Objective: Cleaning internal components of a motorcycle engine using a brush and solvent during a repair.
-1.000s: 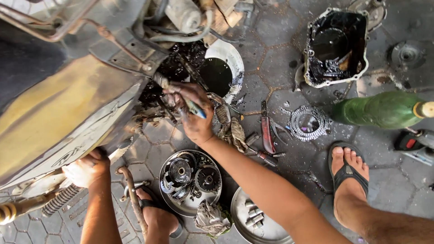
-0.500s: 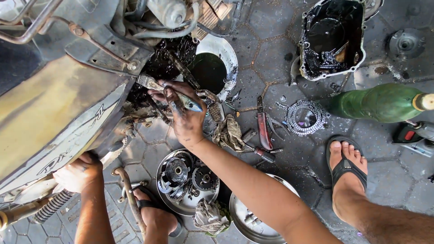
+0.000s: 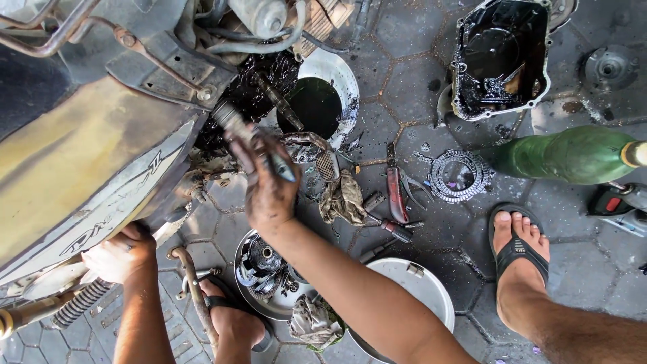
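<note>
My right hand point(image 3: 266, 185), smeared with black grease, is closed around a dark-handled tool point(image 3: 282, 167) whose metal shaft point(image 3: 230, 120) points up-left into the oily engine point(image 3: 259, 84) of a motorcycle. My left hand point(image 3: 121, 253) grips the lower edge of the gold body panel point(image 3: 87, 168) at the lower left. A white bowl of dark oil point(image 3: 340, 81) sits just right of the engine, under it.
On the paved ground lie an oily engine cover point(image 3: 502, 57), a clutch plate ring point(image 3: 458, 176), red-handled pliers point(image 3: 394, 189), a dirty rag point(image 3: 344, 199), a green bottle point(image 3: 573, 154), a metal bowl of clutch parts point(image 3: 266, 273) and a round pan point(image 3: 421, 290). My sandalled feet point(image 3: 519, 256) rest nearby.
My right hand has shifted a little left and down with the tool at the engine. My left hand has stayed on the body panel.
</note>
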